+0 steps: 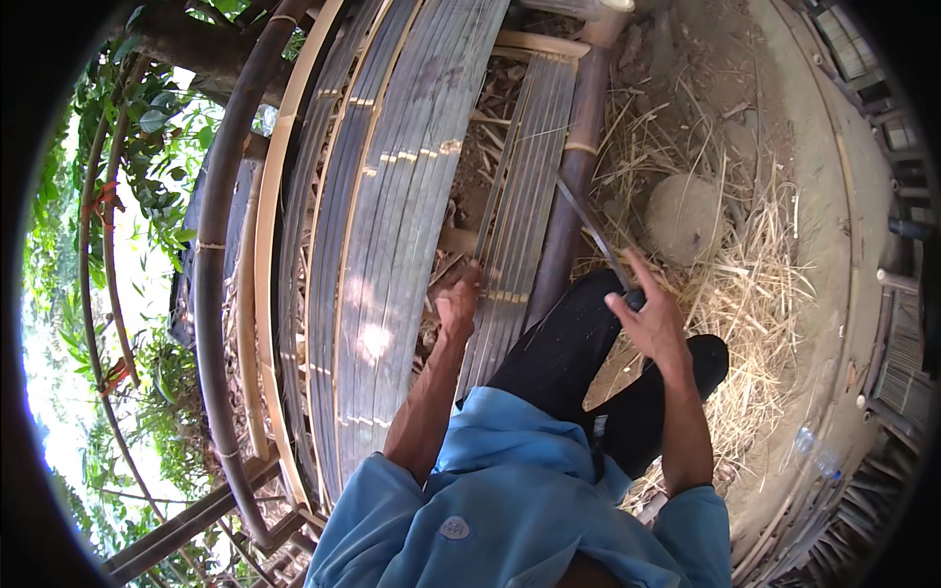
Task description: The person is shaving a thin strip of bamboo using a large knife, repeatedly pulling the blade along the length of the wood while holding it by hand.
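Observation:
My right hand (659,328) is above my knee, wrapped round the dark handle of a long knife (593,227). The index finger stretches out. The narrow blade points up and to the left, toward a thick bamboo pole (580,157) along the bench edge. My left hand (459,302) is closed, with its fingers curled, over the gap between two sections of the slatted bamboo bench (402,196). Whatever it may hold is hidden. A narrower strip of bamboo slats (529,147) lies just right of that hand.
Dry straw (755,343) and shavings litter the dirt floor to the right, around a round stump (684,218). A bent bamboo rail (214,274) runs along the left, with green plants beyond. A clear plastic bottle (816,453) lies at the lower right by a bamboo wall.

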Demonstrator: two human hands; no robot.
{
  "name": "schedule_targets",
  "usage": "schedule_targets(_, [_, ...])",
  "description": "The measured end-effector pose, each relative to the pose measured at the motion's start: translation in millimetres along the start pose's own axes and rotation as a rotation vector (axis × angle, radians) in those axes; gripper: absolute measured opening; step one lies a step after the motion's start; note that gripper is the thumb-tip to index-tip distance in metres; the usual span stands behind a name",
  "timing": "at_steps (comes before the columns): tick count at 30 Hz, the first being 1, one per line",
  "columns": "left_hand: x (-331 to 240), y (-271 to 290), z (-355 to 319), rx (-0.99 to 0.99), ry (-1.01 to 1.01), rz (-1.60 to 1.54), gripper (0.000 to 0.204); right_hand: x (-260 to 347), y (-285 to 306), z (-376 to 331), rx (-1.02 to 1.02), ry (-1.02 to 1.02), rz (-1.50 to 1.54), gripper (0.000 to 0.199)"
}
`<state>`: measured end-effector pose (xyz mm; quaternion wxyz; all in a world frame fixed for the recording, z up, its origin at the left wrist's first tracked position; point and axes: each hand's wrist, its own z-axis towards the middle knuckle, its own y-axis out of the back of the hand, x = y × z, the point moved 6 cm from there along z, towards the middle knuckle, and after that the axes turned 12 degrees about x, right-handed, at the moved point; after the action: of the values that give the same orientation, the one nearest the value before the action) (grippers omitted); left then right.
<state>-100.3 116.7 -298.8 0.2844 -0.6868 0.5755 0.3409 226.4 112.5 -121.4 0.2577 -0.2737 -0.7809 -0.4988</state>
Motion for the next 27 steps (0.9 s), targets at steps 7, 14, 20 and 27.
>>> schedule_targets(7, [40.6, 17.9, 15.2, -0.249, -0.161, -0.346, 0.011, 8.0, -18.2, 24.4, 0.075, -0.007, 0.126, 0.059])
schedule_targets(14, [63.5, 50.2, -1.6, -0.402, 0.017, 0.089, 0.029, 12.4, -30.0, 30.2, 0.027, 0.097, 0.128, 0.058])
schedule_targets(20, [-8.4, 2.5, -45.6, -0.182, -0.227, 0.076, 0.032, -0.6, -28.3, 24.5, 0.036, -0.025, 0.161, 0.059])
schedule_targets(27, [-21.5, -0.1, -54.9, -0.041, -0.364, 0.485, 0.042, -12.9, -39.0, 18.9, -0.017, -0.051, 0.193, 0.063])
